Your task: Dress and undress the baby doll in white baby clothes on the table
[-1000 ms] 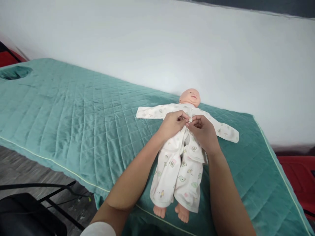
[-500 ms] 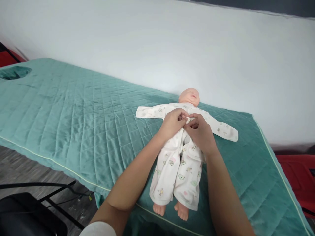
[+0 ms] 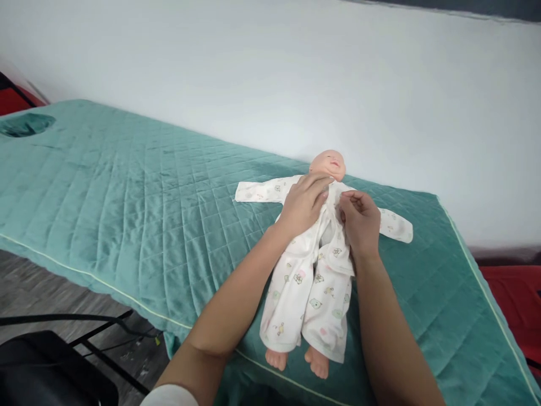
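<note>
A baby doll (image 3: 328,162) lies on its back, its arms spread sideways and its bare feet toward me. It wears a white printed baby top (image 3: 262,190) and matching trousers (image 3: 287,304). Across the doll's chest rests my left hand (image 3: 303,202), fingers stretched out on the fabric. My right hand (image 3: 360,220) is closed in a pinch at the other side of the chest, by the top's front. Whatever sits between those fingertips is too small to make out. Between my hands the lower front of the top parts in a narrow gap.
Green quilted cover (image 3: 160,186) spreads over the long bed, with a face hole (image 3: 27,125) at the far left. A white wall (image 3: 253,73) runs behind. Red seats (image 3: 515,304) stand at the right; a black chair (image 3: 54,366) is at lower left.
My hands were together pinching fabric at the middle of the chest. Now they are apart: the left has flattened on the chest, and the right has moved rightward, still pinched.
</note>
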### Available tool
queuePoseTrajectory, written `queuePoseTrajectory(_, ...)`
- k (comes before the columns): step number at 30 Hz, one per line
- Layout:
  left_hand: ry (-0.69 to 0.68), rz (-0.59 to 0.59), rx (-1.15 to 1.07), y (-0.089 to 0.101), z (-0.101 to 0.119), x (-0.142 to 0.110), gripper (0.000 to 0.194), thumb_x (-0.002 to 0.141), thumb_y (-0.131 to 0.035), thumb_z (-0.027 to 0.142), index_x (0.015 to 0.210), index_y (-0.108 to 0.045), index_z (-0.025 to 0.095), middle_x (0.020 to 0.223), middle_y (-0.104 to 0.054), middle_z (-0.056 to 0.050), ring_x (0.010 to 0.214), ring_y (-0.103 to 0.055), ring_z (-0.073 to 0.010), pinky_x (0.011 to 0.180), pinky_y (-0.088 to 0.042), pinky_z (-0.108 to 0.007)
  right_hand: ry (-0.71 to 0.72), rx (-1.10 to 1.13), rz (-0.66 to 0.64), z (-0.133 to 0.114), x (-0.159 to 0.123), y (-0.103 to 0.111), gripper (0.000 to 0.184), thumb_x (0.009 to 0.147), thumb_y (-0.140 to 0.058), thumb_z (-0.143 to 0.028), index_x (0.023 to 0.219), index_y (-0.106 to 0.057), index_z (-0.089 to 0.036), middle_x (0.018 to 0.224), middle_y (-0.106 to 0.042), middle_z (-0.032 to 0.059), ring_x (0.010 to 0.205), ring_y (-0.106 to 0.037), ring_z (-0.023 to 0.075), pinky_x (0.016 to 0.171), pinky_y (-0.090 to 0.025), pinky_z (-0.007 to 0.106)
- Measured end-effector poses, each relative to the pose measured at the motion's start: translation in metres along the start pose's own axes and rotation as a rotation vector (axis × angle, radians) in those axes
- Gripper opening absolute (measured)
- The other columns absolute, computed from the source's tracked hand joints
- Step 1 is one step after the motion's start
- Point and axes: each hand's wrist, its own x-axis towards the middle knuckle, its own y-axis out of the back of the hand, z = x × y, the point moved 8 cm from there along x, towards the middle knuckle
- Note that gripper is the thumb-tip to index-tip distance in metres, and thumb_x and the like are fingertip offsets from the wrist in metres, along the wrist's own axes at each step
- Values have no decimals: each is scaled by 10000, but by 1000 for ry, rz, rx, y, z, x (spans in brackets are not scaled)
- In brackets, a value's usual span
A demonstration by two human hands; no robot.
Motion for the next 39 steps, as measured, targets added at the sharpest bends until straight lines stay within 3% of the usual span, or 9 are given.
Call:
queuePoseTrajectory(3,-6,-121,67,-12,-3,1,415,1007,-317,217,1371,-514,244,1437,-551,-63,1400,-413,-199,1143,-332,-394,201,-125,-46,-10,5,-6,228,866,-582,-357,1039,-666,-234,1090,-660,60,1019,-612,189,882,-502,345)
queuePoseTrajectory(7,68,-136,95,-15,-13,0,416,1014,-313,249,1378,-513,234,1423,-568,-74,1379,-445,-211,1127,-356,-412,299,-240,-195,-8,7,-19,287,920,-517,-388,1126,-659,-247,1330,-601,86,1295,-496,229,1136,-339,470)
queuePoseTrajectory(17,123,-133,32,-13,-16,1,393,1003,-353,264,1333,-561,214,1393,-589,-87,1335,-475,-220,1141,-359,-420,254,-332,-222,6,19,-24,346,919,-498,-460,1118,-677,-241,1412,-553,102,1343,-459,260,1161,-286,512)
queuePoseTrajectory(22,113,-59,-99,-6,-19,-4,371,976,-389,208,1278,-602,182,1345,-621,-97,1281,-518,-206,1135,-369,-394,201,-232,-259,17,24,-22,346,901,-536,-469,1141,-671,-259,1445,-532,72,1366,-434,246,1173,-271,505)
queuePoseTrajectory(25,132,27,-191,7,-21,-9,311,936,-455,179,1171,-657,196,1260,-666,-82,1214,-564,-195,1099,-404,-368,184,-162,-179,12,18,-11,313,887,-565,-434,1123,-671,-259,1386,-574,66,1310,-486,231,1120,-352,464)
queuePoseTrajectory(28,171,78,-269,19,-19,-13,235,905,-522,205,1067,-693,201,1173,-696,-72,1136,-602,-190,1023,-449,-332,208,-143,-7,-7,2,8,258,889,-558,-406,1053,-666,-239,1231,-640,70,1153,-574,219,957,-465,392)
queuePoseTrajectory(30,212,67,-333,24,-17,-15,196,897,-555,253,1005,-706,191,1084,-715,-65,1042,-629,-182,951,-473,-307,237,-189,35,-25,-14,15,215,904,-542,-408,959,-652,-231,1053,-664,54,977,-605,197,827,-483,337)
queuePoseTrajectory(34,300,-148,-381,21,-14,-18,225,866,-613,362,938,-720,178,888,-703,-40,782,-602,-148,724,-471,-266,191,-431,-137,-38,-44,5,235,884,-595,-450,805,-575,-230,750,-575,7,656,-507,156,656,-420,305)
queuePoseTrajectory(39,211,-411,-294,13,-2,-23,159,798,-680,322,883,-732,198,829,-665,-18,726,-554,-131,657,-428,-253,196,-690,-178,-35,-57,1,177,845,-617,-360,781,-516,-230,792,-550,22,647,-463,163,603,-328,300)
